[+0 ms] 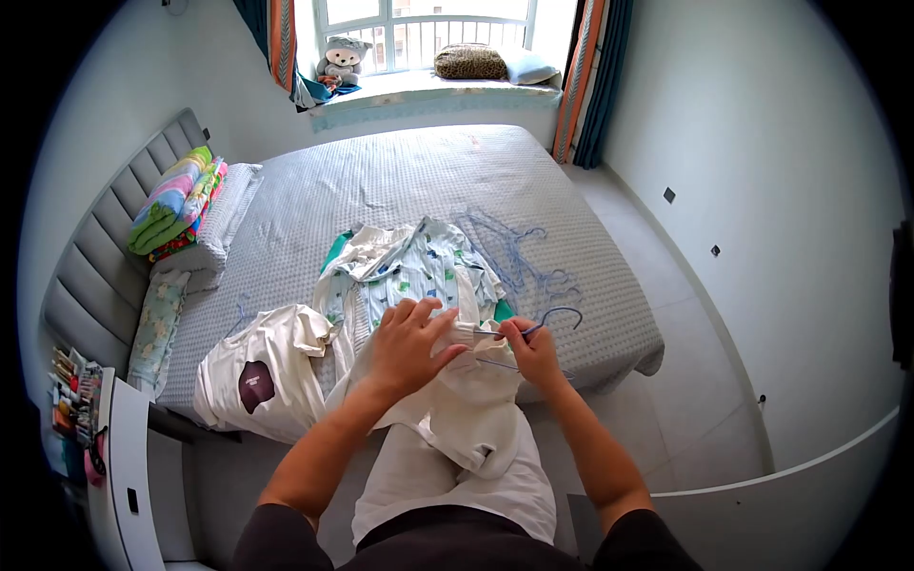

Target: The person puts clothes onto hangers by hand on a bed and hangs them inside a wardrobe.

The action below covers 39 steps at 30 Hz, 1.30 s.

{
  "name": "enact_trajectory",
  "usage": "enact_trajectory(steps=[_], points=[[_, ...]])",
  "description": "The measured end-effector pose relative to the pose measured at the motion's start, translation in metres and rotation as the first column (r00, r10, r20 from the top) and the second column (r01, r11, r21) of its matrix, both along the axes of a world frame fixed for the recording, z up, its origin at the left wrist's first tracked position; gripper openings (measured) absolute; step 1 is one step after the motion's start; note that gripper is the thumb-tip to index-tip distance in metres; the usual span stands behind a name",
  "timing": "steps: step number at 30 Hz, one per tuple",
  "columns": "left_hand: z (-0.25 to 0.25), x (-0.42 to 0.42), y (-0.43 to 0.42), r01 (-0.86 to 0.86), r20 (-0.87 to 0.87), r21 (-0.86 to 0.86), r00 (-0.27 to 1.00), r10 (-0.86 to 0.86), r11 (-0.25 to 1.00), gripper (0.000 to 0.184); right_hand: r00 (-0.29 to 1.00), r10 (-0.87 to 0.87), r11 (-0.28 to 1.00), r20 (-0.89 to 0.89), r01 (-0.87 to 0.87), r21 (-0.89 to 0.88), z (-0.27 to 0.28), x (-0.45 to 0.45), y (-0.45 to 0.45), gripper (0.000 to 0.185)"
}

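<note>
My right hand [531, 354] is closed around a blue wire hanger [564, 312], its hook pointing off to the right. The hanger's lower bar runs into a white garment [476, 400] that hangs down over my lap. Over the bunched ribbed edge of that garment lies my left hand [407, 350], its thumb and index finger on either side of the cloth. Just beyond my hands, a light blue patterned shirt [419, 266] lies on the bed on other clothes. To the left is a white T-shirt [267, 371] with a dark brown print, a hanger hook showing at its neck.
Several blue hangers [514, 252] lie in a tangle on the grey bed [381, 171]. Folded colourful quilts [176, 205] sit on pillows by the headboard. A white cabinet [133, 457] stands at left, and a white panel [762, 485] edges the lower right.
</note>
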<state>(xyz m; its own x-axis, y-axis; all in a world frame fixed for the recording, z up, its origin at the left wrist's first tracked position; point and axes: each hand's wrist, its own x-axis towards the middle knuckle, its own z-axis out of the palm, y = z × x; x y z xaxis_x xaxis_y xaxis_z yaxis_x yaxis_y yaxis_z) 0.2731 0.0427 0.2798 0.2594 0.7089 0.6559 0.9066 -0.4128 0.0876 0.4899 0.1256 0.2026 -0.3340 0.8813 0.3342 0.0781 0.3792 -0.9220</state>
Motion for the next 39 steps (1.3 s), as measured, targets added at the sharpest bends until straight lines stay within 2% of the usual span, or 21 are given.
enact_trajectory(steps=[2,4,5,6,8,9,12,15,16,18,19,20,22,24,27,30,32,33,35,37,39], points=[[-0.010,-0.019,0.012,0.038,-0.064,-0.257,0.996,-0.056,0.966,0.029,0.993,0.064,0.998,-0.101,-0.065,-0.007,-0.006,0.000,0.010,0.029],[-0.014,-0.006,0.014,0.036,0.009,-0.408,0.999,-0.035,0.912,0.026,0.980,0.116,0.993,-0.159,-0.109,0.050,-0.001,-0.015,0.007,0.030],[-0.017,0.000,0.014,0.039,0.044,-0.480,0.999,-0.021,0.877,0.025,0.989,0.144,0.990,-0.018,-0.144,0.005,-0.006,-0.016,0.008,0.026],[-0.023,0.000,0.016,0.054,0.079,-0.481,0.997,-0.018,0.875,0.025,0.997,0.065,0.981,0.027,-0.069,0.182,-0.003,-0.018,0.009,0.023],[-0.036,-0.005,0.019,0.083,0.149,-0.485,0.989,-0.011,0.871,0.024,0.991,-0.111,0.854,0.071,0.058,0.518,0.004,-0.021,0.011,0.021],[-0.036,-0.010,0.016,0.067,0.185,-0.492,0.982,0.029,0.868,0.024,0.970,-0.235,0.826,0.070,0.161,0.541,0.014,-0.017,0.004,0.025],[-0.040,-0.025,0.012,0.144,0.364,-0.510,0.929,0.061,0.848,0.030,0.986,-0.162,0.957,0.037,0.148,0.250,0.014,-0.021,-0.020,0.028],[-0.023,-0.022,0.006,0.133,0.464,-0.595,0.862,0.204,0.792,0.031,0.985,0.079,0.970,0.150,-0.111,0.215,-0.020,-0.044,-0.036,0.037],[-0.026,-0.025,0.008,0.135,0.481,-0.530,0.861,0.165,0.837,0.031,0.973,0.140,0.963,0.183,-0.177,0.202,-0.025,-0.048,-0.039,0.040],[-0.031,-0.034,0.008,0.137,0.507,-0.395,0.857,0.090,0.909,0.030,0.862,0.294,0.901,0.413,-0.395,0.182,-0.031,-0.043,-0.039,0.043],[-0.019,-0.037,0.001,0.125,0.535,-0.405,0.836,0.124,0.906,0.027,0.777,0.359,0.855,0.518,-0.496,0.151,-0.032,-0.038,-0.038,0.045],[-0.018,-0.049,0.002,0.184,0.615,-0.341,0.785,0.071,0.922,0.022,0.724,0.267,0.863,0.636,-0.474,0.178,-0.035,-0.027,-0.036,0.044],[-0.007,-0.073,-0.006,0.159,0.569,-0.418,0.814,0.121,0.894,0.020,0.568,0.060,0.867,0.821,-0.437,0.239,-0.042,0.009,-0.025,0.042],[-0.011,-0.103,-0.013,0.150,0.497,-0.448,0.861,0.106,0.881,0.020,0.592,-0.135,0.874,0.795,-0.306,0.377,-0.054,0.046,-0.007,0.031],[-0.018,-0.112,-0.016,0.154,0.419,-0.445,0.906,0.054,0.882,0.023,0.597,-0.158,0.867,0.786,-0.297,0.401,-0.007,0.055,0.000,0.028],[-0.022,-0.101,-0.012,0.126,0.266,-0.443,0.964,-0.004,0.888,0.029,0.696,-0.181,0.789,0.694,-0.318,0.525,0.016,0.032,-0.001,0.029],[-0.033,-0.089,-0.006,0.165,0.223,-0.400,0.972,-0.079,0.901,0.031,0.846,-0.130,0.780,0.517,-0.235,0.581,0.033,0.003,-0.018,0.025],[-0.031,-0.087,-0.004,0.176,0.243,-0.427,0.967,-0.075,0.887,0.028,0.905,-0.101,0.775,0.413,-0.189,0.603,0.037,-0.008,-0.022,0.024],[-0.030,-0.088,-0.006,0.249,0.469,-0.443,0.883,-0.014,0.861,0.027,0.902,-0.333,0.815,0.275,0.129,0.565,0.033,-0.018,-0.022,0.023],[-0.033,-0.097,-0.010,0.305,0.639,-0.477,0.765,0.087,0.824,0.025,0.825,-0.300,0.928,0.478,0.138,0.345,0.028,-0.007,-0.015,0.029],[-0.041,-0.110,-0.012,0.307,0.632,-0.477,0.771,0.078,0.824,0.025,0.750,-0.281,0.924,0.599,0.042,0.381,0.018,-0.003,-0.012,0.035]])
